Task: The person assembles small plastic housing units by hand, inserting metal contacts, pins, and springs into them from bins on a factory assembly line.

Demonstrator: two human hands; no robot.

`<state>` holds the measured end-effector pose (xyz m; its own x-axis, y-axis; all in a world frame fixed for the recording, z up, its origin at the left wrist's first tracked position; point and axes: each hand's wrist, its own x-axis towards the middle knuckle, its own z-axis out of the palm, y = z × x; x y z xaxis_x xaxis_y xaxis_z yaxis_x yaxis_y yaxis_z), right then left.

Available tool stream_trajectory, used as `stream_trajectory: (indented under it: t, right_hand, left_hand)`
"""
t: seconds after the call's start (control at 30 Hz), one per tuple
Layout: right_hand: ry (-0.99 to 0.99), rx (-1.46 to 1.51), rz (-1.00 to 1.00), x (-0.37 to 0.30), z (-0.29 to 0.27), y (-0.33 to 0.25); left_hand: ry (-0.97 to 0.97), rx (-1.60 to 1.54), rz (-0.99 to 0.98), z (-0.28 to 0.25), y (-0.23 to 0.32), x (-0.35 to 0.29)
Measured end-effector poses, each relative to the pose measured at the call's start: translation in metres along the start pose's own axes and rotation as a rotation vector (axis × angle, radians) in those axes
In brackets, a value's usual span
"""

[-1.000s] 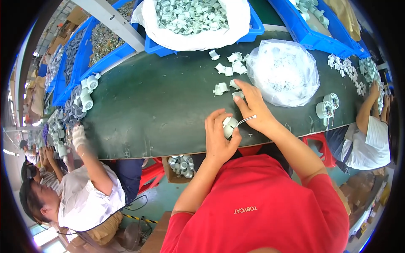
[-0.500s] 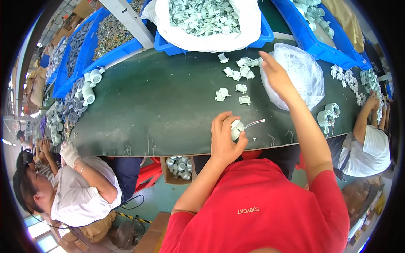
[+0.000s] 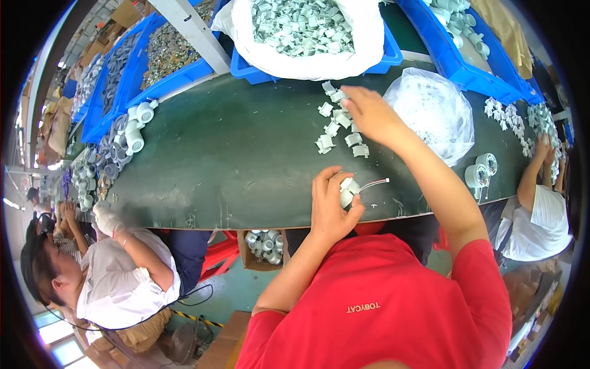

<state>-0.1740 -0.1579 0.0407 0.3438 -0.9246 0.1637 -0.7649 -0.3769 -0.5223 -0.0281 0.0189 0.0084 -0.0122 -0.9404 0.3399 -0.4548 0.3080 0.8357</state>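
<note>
My left hand (image 3: 332,209) is closed around a small white plastic housing (image 3: 348,189) near the table's front edge. Thin red and white wires (image 3: 373,182) with a little connector stick out of it to the right. Farther back, my right hand (image 3: 373,117) reaches over a loose group of pale plastic clip-like pieces (image 3: 324,144). Its fingers are stretched out, and nothing shows in them. Some of the pieces beneath and beside that hand are partly covered by it.
A white sack (image 3: 369,61) of similar pieces fills a blue bin behind. A clear plastic bag (image 3: 433,117) lies right of my right hand, with two round wired units (image 3: 476,176) nearer. Grey fittings (image 3: 135,135) are heaped left. Co-workers (image 3: 123,270) sit on both sides.
My right hand has moved left from the clear bag's edge to above the loose pieces. Those pieces now lie closer together. My left hand still holds the housing.
</note>
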Motion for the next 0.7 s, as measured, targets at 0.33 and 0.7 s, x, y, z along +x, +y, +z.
stream_trajectory:
  t: [0.33, 0.7]
  right_hand:
    - [-0.095, 0.111, -0.239, 0.03, 0.034, 0.021]
    - [-0.139, 0.696, -0.027, -0.096, -0.038, -0.002]
  left_hand:
    - [0.006, 0.019, 0.012, 0.0, -0.001, 0.0]
    - [-0.037, 0.155, 0.07, -0.005, 0.005, 0.004]
